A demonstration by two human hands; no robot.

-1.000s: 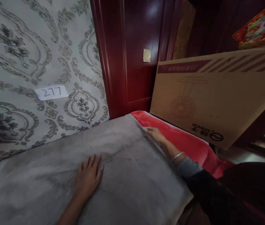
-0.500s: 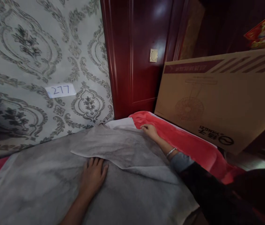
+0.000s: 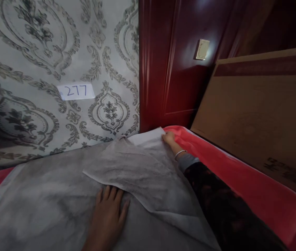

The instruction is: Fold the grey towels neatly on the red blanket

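Observation:
A grey cloth (image 3: 51, 195) with a soft, plush-looking surface covers most of the surface before me. Part of it is folded over itself, and the fold's pale edge runs in front of my left hand (image 3: 108, 212). That hand lies flat on the cloth with its fingers spread. Farther off, my right hand (image 3: 168, 137) grips the far right corner of the cloth, where a white patch (image 3: 146, 136) shows. Its fingertips are partly hidden at the edge. A bracelet circles the right wrist.
Red fabric (image 3: 223, 170) shows along the right side, and more at the far left. A large cardboard box (image 3: 263, 115) stands beyond it. Behind are a patterned wall (image 3: 106, 69) with a paper marked 277 (image 3: 76, 91) and a dark red panel (image 3: 158, 69).
My right hand has closed on the cloth's corner and drawn it toward the far edge, with more white showing. My left hand stays flat on the cloth. The view has shifted.

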